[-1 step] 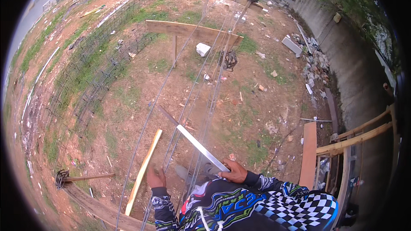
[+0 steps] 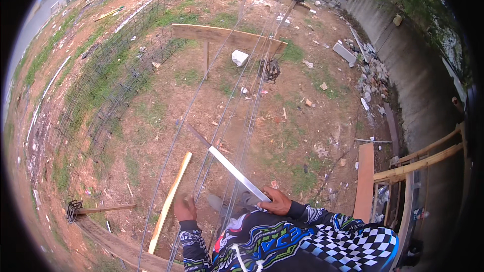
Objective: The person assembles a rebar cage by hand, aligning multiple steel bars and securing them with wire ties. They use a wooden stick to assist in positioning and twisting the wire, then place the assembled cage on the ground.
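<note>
My right hand [image 2: 276,202] is closed round the near end of a long, flat silver bar [image 2: 234,172]. The bar slants up and to the left, across the steel rods, and its far end is a narrower dark brown piece [image 2: 198,135]. My left hand [image 2: 185,208] sits low, beside the thin steel rods [image 2: 202,168], with its fingers loosely bent and apart; I see nothing in it. Just left of that hand a pale wooden strip [image 2: 170,201] lies at a slant.
The rods stretch away over a wooden crossboard [image 2: 227,37] on stakes. A white block [image 2: 239,58] and a coil of dark wire [image 2: 269,71] lie beyond. Wire-like steel frames [image 2: 108,95] spread at left. Rubble [image 2: 372,75] lines the concrete wall [image 2: 403,45]; timber framing [image 2: 398,173] stands at right.
</note>
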Available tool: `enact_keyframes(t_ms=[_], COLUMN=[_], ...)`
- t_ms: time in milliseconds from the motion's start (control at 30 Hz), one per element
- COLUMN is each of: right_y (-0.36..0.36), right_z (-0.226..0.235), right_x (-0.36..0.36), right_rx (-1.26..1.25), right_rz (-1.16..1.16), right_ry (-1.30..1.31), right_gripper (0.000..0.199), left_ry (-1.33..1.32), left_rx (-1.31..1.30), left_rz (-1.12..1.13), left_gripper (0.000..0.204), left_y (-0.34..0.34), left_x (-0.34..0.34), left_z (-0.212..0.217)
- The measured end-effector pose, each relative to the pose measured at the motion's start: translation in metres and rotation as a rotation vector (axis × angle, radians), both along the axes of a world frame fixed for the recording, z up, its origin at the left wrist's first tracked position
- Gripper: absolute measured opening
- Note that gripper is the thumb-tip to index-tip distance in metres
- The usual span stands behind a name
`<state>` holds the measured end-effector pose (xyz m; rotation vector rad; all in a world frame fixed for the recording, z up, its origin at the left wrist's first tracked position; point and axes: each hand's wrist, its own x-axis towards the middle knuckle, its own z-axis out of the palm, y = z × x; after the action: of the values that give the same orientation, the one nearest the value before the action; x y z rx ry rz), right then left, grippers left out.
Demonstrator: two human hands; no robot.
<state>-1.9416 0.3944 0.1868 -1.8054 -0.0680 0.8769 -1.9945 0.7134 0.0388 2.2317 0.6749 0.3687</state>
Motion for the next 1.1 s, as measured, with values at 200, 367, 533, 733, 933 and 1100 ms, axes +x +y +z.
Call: enact_keyframes(t_ms=[200,367,533,733,933,1100], right_y=[0.0,-0.009,-0.012,-0.007,-0.024,-0.022], right_z=[0.001,0.001,-0.006,-0.014,0.005,0.009], right_x=[0.015,0.014,0.02,0.04,0.044,0.053], right_rx=[-0.038,0.05,-0.007,0.066,0.074,0.06], right_rz=[0.012,-0.013,-0.111,-0.182,-0.233,-0.224], right_ry=[0.039,-0.204,0.003,-0.026,-0.029,-0.042], right_gripper=[0.044,0.043,0.041,0.037,0.037,0.036], left_ry=[0.169,0.317,0.179,0.061,0.307,0.55], left_rx=[0.05,0.236,0.239,0.388,-0.186,-0.386], left_rz=[-0.155,-0.002,0.109,0.153,-0.013,-0.087], left_gripper=[0.029,0.038,0.026,0.022,0.046,0.055], left_y=[0.02,0.108,0.09,0.058,0.1,0.153], left_x=[-0.023,-0.152,-0.138,-0.067,-0.076,-0.125], left_z=[0.021,-0.019,0.028,0.002,0.091,0.014])
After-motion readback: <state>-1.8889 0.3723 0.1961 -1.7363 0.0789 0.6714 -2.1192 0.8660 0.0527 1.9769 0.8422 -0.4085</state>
